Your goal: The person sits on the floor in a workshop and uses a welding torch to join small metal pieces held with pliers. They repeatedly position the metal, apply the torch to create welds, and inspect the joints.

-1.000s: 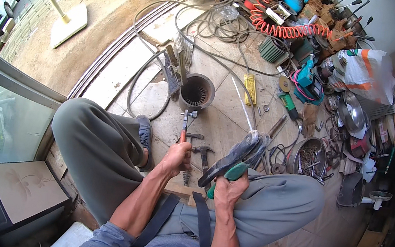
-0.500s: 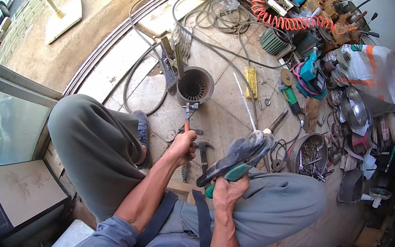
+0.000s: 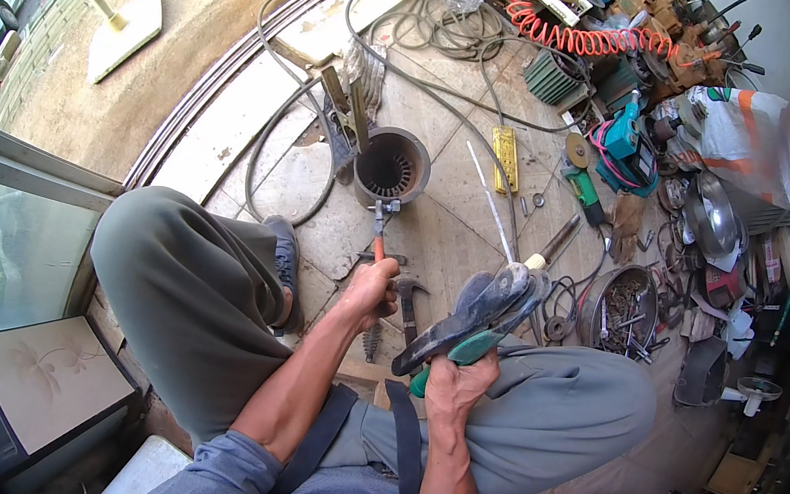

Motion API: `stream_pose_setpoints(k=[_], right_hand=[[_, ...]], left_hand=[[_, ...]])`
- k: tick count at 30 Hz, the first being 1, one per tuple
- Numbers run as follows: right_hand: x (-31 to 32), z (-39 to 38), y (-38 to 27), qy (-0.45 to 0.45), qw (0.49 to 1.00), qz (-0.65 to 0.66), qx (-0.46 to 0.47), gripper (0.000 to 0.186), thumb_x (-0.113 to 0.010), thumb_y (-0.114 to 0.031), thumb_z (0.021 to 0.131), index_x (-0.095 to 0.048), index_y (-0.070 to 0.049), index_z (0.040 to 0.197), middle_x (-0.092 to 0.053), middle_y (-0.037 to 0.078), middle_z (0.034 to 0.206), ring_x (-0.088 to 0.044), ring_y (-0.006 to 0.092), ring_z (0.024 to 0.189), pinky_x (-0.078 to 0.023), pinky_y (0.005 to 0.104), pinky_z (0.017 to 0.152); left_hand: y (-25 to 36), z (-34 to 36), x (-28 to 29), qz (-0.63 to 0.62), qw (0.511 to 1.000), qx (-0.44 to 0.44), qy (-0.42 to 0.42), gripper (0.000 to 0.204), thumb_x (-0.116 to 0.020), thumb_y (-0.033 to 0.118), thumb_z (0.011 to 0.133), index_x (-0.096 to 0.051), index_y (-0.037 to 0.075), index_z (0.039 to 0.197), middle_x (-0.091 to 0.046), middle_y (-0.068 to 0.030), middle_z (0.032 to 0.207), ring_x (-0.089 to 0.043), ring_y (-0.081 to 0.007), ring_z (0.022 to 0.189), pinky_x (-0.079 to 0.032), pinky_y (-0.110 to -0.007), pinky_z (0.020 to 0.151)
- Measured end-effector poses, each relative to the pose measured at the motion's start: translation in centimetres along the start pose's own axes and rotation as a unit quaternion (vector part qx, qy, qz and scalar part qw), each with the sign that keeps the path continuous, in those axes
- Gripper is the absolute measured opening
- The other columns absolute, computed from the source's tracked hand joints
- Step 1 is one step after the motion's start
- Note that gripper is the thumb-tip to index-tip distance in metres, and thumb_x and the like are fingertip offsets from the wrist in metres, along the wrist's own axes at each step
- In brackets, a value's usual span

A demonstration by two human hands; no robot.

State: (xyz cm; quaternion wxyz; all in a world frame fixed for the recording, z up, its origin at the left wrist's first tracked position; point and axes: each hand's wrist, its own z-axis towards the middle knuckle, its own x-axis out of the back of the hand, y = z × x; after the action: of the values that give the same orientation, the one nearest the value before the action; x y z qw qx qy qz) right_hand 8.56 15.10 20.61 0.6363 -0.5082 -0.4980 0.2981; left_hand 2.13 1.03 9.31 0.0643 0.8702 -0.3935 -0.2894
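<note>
My left hand [image 3: 369, 293] is closed round the orange handle of a metal tool [image 3: 378, 245]. The tool's grey head meets the near rim of a dark, hollow motor stator housing [image 3: 414, 192] with slots around its inside. My right hand [image 3: 459, 386] is wrapped round the green part of a dark, flat, shoe-shaped thing [image 3: 457, 329]; its exact kind is unclear. Between the hands, a hammer [image 3: 408, 312] lies on the floor. Beside my left hand is a dark spiral-shaped piece [image 3: 369, 343], partly hidden.
Black hose [image 3: 308, 203] loops left of the housing. A yellow power strip [image 3: 504, 159], a green angle grinder [image 3: 584, 195] and a round pan of metal bits [image 3: 616, 317] lie to the right. Beyond are a coiled orange air hose [image 3: 585, 41] and a white sack [image 3: 739, 134].
</note>
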Motion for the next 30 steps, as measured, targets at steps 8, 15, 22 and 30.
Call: stream_pose_setpoints(k=[8,15,22,30], right_hand=[[-0.2,0.0,-0.7,0.007,1.000,0.002,0.002,0.028,-0.072,-0.001,0.070,-0.063,0.002,0.097,-0.067,0.004,0.084,-0.062,0.0155,0.076,-0.052,0.0311,0.074],[-0.2,-0.1,0.3,-0.015,1.000,-0.010,-0.025,0.026,-0.071,0.000,0.071,-0.063,0.002,0.095,-0.067,0.004,0.082,-0.062,0.0155,0.074,-0.052,0.0300,0.073],[0.7,-1.1,-1.1,-0.082,0.988,-0.130,0.000,0.020,-0.070,-0.005,0.077,-0.059,0.001,0.094,-0.065,0.015,0.076,-0.065,0.0289,0.070,-0.051,0.0374,0.068],[3.1,-5.3,-2.4,-0.146,0.959,-0.237,0.045,0.031,-0.075,-0.009,0.077,-0.056,-0.002,0.100,-0.064,0.023,0.072,-0.067,0.0452,0.071,-0.052,0.0487,0.063]], left_hand=[[0.4,-1.1,-0.8,0.005,1.000,-0.008,-0.002,0.015,-0.056,0.015,0.088,-0.044,0.011,0.080,-0.037,0.0046,0.063,-0.037,-0.0068,0.050,-0.031,-0.026,0.044],[0.7,-1.1,-0.7,-0.008,0.999,0.002,-0.039,0.018,-0.056,0.017,0.089,-0.042,0.013,0.079,-0.033,0.0059,0.062,-0.032,-0.0062,0.049,-0.028,-0.026,0.044],[0.8,-0.6,-0.8,0.009,1.000,0.004,-0.019,0.027,-0.059,0.032,0.092,-0.041,0.014,0.080,-0.034,0.0046,0.064,-0.032,-0.0069,0.050,-0.028,-0.027,0.044],[0.8,-1.4,-2.1,0.063,0.997,-0.025,0.029,0.022,-0.054,0.027,0.090,-0.042,0.011,0.082,-0.034,0.0028,0.064,-0.033,-0.0098,0.048,-0.028,-0.030,0.042]])
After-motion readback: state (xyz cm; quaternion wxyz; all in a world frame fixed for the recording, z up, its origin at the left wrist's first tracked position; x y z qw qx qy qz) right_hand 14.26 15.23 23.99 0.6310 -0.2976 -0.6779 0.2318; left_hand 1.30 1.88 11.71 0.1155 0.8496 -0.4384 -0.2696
